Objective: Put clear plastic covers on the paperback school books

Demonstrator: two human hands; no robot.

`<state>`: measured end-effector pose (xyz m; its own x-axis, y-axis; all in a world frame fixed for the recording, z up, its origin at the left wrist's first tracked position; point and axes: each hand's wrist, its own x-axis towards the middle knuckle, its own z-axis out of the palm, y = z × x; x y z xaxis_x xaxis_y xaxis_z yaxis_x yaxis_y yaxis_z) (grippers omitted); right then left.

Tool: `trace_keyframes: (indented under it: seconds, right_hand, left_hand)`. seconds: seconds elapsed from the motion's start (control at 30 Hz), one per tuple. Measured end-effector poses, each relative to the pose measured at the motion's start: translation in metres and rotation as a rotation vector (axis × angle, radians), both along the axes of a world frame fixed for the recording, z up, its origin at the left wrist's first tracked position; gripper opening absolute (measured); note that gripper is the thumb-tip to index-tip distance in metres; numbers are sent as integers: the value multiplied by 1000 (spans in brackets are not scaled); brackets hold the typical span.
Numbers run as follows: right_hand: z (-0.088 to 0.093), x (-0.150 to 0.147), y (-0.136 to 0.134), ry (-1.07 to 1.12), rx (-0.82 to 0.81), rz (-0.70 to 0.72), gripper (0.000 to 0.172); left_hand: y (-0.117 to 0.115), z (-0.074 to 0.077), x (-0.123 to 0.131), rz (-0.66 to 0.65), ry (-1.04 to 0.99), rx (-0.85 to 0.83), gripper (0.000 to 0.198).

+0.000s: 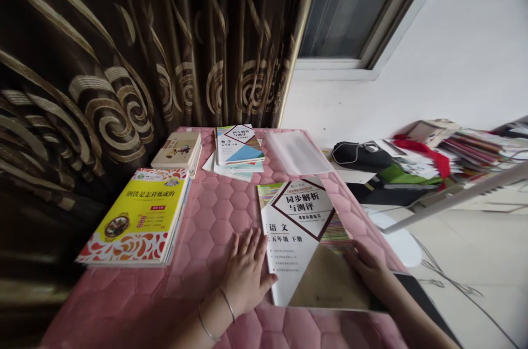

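Observation:
A workbook [301, 250] with a white and tan cover and Chinese print lies on the pink quilted cloth. My left hand [246, 272] rests flat beside its left edge, fingers spread, the thumb at the cover's margin; two thin bangles circle the wrist. On the opposite side, my right hand [369, 269] lies over the workbook's right edge with its fingers extended on the cover. The underside of that hand is hidden. A dark flat object [421, 294] shows under the right forearm; its kind is unclear.
Left stands a stack of books topped by a yellow one [142, 217], with beige books [178, 151] behind. Farther back are smaller workbooks [239, 145] and clear plastic covers [297, 152]. Dark patterned curtains [231, 35] border the table. A cluttered pile [412, 162] and a white stool [396, 239] are right.

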<state>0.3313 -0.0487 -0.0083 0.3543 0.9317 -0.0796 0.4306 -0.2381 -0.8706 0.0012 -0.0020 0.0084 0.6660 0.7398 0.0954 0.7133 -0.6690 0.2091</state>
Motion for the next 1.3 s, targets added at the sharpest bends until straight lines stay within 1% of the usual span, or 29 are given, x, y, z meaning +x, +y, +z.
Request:
trace_keyframes:
  seconds: [0.1, 0.23, 0.53, 0.6, 0.67, 0.8, 0.97, 1.1, 1.3]
  right_hand:
    - [-4, -2, 3, -24, -26, -2, 46]
    - [-2, -5, 4, -67, -76, -9, 48]
    - [-4, -8, 6, -145, -109, -26, 47]
    - [-3, -10, 4, -168, -117, -37, 48]
    - [-2, -13, 1, -184, -108, -62, 53]
    - [0, -19, -3, -169, -81, -80, 65]
    - [1, -19, -3, -169, -95, -81, 63]
    - [3, -16, -4, -104, -116, -55, 66]
    - [0, -15, -8, -21, -99, -95, 66]
  left_hand:
    - [-1, -2, 0, 9, 7, 17, 78]
    - [-1, 0, 0, 18, -17, -2, 76]
    - [1, -1, 0, 8, -26, -14, 75]
    - [2, -2, 0, 9, -23, -23, 76]
    - [3, -3, 1, 16, -27, -35, 76]
    - [3, -5, 2, 26, -30, -41, 73]
    - [2, -4, 2, 23, -30, -60, 73]
    - [2, -1, 2, 15, -36, -71, 75]
    - [1, -2, 1, 6, -23, -50, 77]
